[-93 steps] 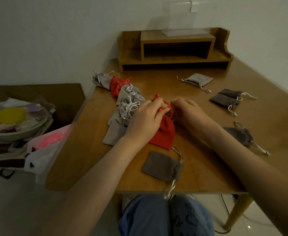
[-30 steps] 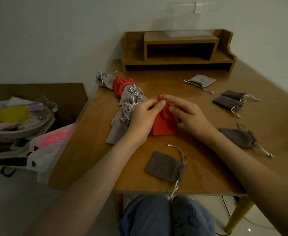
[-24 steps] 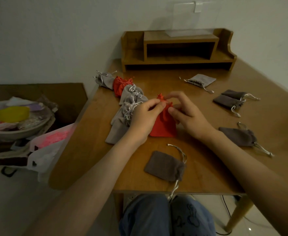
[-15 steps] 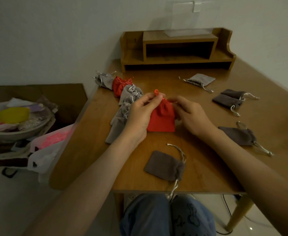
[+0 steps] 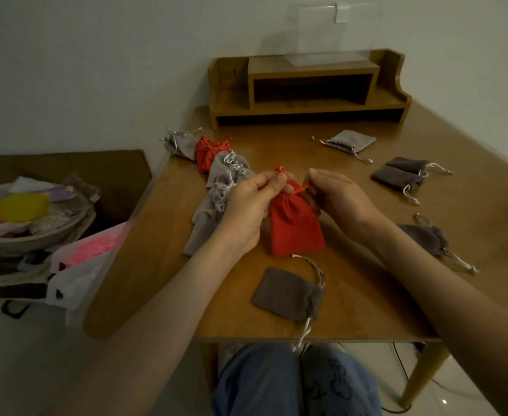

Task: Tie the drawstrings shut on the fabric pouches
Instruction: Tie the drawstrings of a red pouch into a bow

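Note:
A red fabric pouch [image 5: 293, 225] hangs between my hands above the middle of the wooden table [image 5: 351, 295], its neck gathered. My left hand [image 5: 252, 205] pinches one red drawstring end, whose knot sticks up above my fingertips. My right hand [image 5: 336, 196] pinches the other red cord at the pouch's neck. A dark grey pouch [image 5: 288, 292] lies flat near the front edge with its cord trailing over it. A row of light grey pouches [image 5: 216, 199] and another red pouch [image 5: 209, 151] lies to the left.
More grey pouches lie at the right: a pale one [image 5: 348, 141], two dark ones [image 5: 402, 175] and one near my right forearm [image 5: 426, 238]. A wooden desk shelf [image 5: 306, 88] stands at the back. Bags and a bowl [image 5: 30, 226] sit left of the table.
The red pouch has been lifted off the table and its mouth drawn shut. My hands have moved apart, each pulling a red cord outward.

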Action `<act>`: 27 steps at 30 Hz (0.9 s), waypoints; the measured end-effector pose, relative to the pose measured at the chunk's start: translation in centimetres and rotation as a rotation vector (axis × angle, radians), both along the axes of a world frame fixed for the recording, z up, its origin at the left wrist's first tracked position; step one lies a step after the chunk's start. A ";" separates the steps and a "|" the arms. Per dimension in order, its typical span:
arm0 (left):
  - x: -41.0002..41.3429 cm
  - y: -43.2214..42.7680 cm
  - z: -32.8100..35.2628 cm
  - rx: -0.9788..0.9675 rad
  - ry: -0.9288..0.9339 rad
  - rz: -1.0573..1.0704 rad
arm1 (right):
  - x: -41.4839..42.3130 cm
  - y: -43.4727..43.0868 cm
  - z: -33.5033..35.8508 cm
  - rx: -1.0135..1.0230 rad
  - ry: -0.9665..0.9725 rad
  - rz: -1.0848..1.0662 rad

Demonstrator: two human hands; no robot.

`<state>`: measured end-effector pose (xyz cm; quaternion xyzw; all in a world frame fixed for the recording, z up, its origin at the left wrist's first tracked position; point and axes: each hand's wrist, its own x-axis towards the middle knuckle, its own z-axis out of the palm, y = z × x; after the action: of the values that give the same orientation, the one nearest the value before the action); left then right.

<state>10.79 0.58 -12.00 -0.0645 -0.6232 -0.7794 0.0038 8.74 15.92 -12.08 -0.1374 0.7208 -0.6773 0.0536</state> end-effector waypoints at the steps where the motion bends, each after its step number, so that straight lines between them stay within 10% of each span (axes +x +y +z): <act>1: 0.0 0.1 -0.1 -0.027 0.010 0.018 | 0.0 -0.1 0.0 -0.010 -0.008 -0.014; 9: -1.1 -0.2 -1.3 -0.001 -0.022 0.190 | 0.3 0.1 0.2 -0.167 -0.094 0.084; 16: -1.2 -0.1 -2.2 -0.466 0.175 0.305 | 0.0 0.2 -0.1 -0.052 0.012 0.149; 27: -0.9 0.3 -2.1 -0.686 0.246 0.245 | 0.1 -0.7 -1.0 -0.111 -0.002 0.089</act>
<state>9.91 0.93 -14.10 -0.0802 -0.8457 -0.5059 0.1498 8.83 15.25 -13.06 -0.1715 0.6752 -0.7134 0.0764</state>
